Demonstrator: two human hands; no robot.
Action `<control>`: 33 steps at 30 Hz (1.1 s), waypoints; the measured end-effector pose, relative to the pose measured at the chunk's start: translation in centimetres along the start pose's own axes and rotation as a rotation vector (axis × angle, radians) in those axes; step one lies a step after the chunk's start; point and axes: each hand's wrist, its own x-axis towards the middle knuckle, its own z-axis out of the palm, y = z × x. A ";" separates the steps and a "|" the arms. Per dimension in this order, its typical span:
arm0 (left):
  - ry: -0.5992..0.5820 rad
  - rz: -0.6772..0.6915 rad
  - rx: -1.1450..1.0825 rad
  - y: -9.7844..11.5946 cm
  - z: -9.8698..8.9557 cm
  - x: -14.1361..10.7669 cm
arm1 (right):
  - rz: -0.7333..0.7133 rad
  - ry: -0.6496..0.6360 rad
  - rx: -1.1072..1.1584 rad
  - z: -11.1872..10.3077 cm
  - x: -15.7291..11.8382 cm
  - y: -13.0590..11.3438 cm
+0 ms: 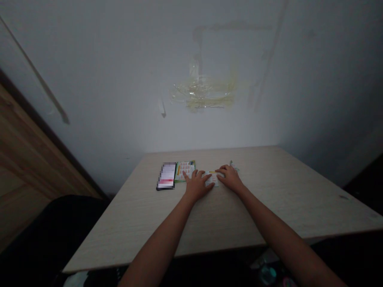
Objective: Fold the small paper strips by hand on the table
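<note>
**On the pale tabletop [221, 227], left hand [196, 185] and right hand [229, 177] meet at a small printed sheet [213, 180]**

In the head view, the printed sheet lies between the two hands, partly covered by their fingers. The left hand's grip is apart: its fingers are spread, with thumb and forefinger over the left part of the sheet and the little finger reaching over the booklet [185, 168]. The right hand curves in from the other side, its fingertips at the sheet's right part; whether its grip is clamped on the paper or only resting there, I cannot tell.

The colourful booklet, green at its edge, lies left of the sheet. The phone [166, 175] is just beside it, on its left, with the screen lit and blurred into blocks. Just beyond the right hand is a small greyish object [233, 164], too small to identify.

Behind the tabletop, shiny yellowed tape [203, 95] clings to the pale wall [119, 79]. A wooden panel [18, 139] stands at the far left. Below the front edge, at the lower right, a teal object [267, 275] shows dimly.
</note>
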 end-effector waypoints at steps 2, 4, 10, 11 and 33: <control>0.004 0.003 0.000 0.0 0.1 0.0 | -0.002 0.010 0.018 0.1 0.1 0.2; 0.013 0.001 -0.001 -0.1 0.1 -0.1 | 0.001 0.009 0.033 0.2 0.3 0.4; 0.030 0.000 -0.009 -0.1 0.2 -0.1 | -0.004 -0.002 0.082 0.2 0.4 0.8; 0.030 -0.001 -0.010 -0.1 0.3 -0.1 | -0.010 -0.005 0.091 0.1 0.4 0.8; 0.024 -0.009 -0.006 -0.2 0.4 -0.1 | -0.053 -0.210 0.171 -1.5 -0.7 0.9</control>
